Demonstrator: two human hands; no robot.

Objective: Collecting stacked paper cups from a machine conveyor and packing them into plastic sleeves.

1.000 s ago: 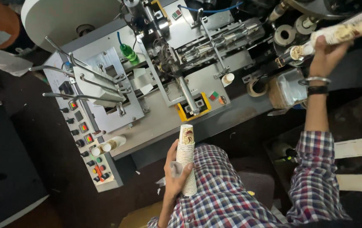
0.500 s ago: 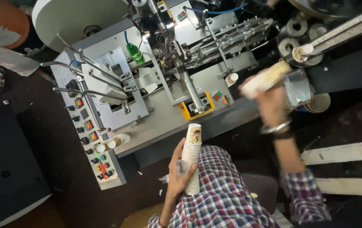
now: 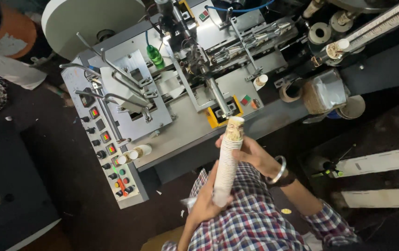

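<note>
A grey metal cup-forming machine point(image 3: 185, 125) with a button-studded control panel point(image 3: 109, 158) is seen beyond the hands, over a dark floor. A tall stack of white paper cups point(image 3: 227, 162) is clasped at its base by the left hand point(image 3: 206, 204). The right hand point(image 3: 250, 155), raised toward the chute a second earlier, is now closed around the stack's top.

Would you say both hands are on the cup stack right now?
Yes, the left hand grips the cup stack at its base and the right hand holds it near the top.
</note>
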